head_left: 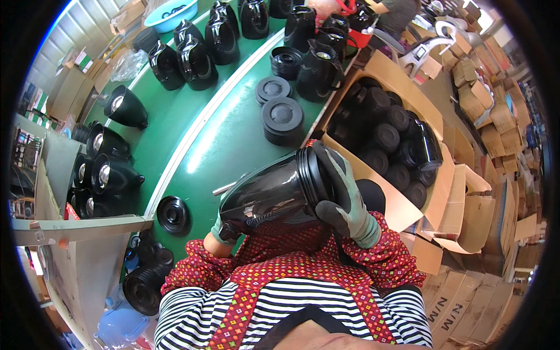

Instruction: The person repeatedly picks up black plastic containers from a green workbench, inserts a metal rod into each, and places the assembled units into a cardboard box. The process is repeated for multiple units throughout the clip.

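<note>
Lying across in front of my body is a glossy black vacuum jug (265, 195), its ridged round end toward the right. My left hand (220, 226), in a greenish glove, holds the narrower end; most of its fingers are hidden behind the jug. On the other end, a black screw base (315, 175), my right hand (350, 201) is closed, with thumb and fingers of its grey-green glove at the rim. A thin metal rod (223, 189) shows just beyond the jug. Closest on the green table are stacked round black bases (283, 119) and a black disc-shaped lid (174, 215).
Several black jugs (198, 61) stand on the green table (198, 146), which a white rail divides. Silver-centred black cones (108, 175) fill the left side. An open carton (396, 213) of round black parts stands at right. A light blue basin (172, 16) sits far back.
</note>
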Motion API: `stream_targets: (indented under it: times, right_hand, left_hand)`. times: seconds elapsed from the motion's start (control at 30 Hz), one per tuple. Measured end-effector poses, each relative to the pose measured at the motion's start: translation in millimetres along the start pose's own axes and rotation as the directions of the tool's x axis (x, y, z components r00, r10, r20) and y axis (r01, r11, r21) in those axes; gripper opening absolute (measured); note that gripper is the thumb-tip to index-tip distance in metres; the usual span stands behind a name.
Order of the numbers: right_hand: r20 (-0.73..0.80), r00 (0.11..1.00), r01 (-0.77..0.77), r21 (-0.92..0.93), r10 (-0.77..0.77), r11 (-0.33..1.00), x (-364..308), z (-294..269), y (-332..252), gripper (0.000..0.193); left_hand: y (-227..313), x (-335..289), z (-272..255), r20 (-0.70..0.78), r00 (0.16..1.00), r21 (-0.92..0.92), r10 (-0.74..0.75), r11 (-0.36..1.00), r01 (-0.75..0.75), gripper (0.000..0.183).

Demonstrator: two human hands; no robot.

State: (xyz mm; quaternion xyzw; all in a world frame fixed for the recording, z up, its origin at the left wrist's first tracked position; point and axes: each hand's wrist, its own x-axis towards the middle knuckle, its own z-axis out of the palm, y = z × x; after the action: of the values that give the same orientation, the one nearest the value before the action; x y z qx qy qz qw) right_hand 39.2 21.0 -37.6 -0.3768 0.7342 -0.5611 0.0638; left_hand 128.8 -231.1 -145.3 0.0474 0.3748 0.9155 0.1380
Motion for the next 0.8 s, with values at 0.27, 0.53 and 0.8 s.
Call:
stream_targets:
  times: [0.27,0.53,0.8]
  right_hand:
    - [-0.112,0.982,-0.106,0.342,0.153,0.934,-42.0,-11.6,-11.4,0.088]
    - [0.366,0.782,-0.611,0.609,0.504,0.505,-54.4,-59.5,6.6,0.075]
    - [-0.151,0.986,0.005,0.429,0.066,0.903,-50.4,-28.9,-0.3,0.095]
  left_hand:
    - [26.2,-5.3,48.8,-0.136,0.911,0.796,0.389,0.591,-0.133,0.087]
    - [65.7,13.0,68.6,0.269,0.784,0.916,0.559,0.102,-0.388,0.088]
    - [62.4,18.5,104.1,-0.25,0.926,0.501,0.282,0.856,-0.125,0.109]
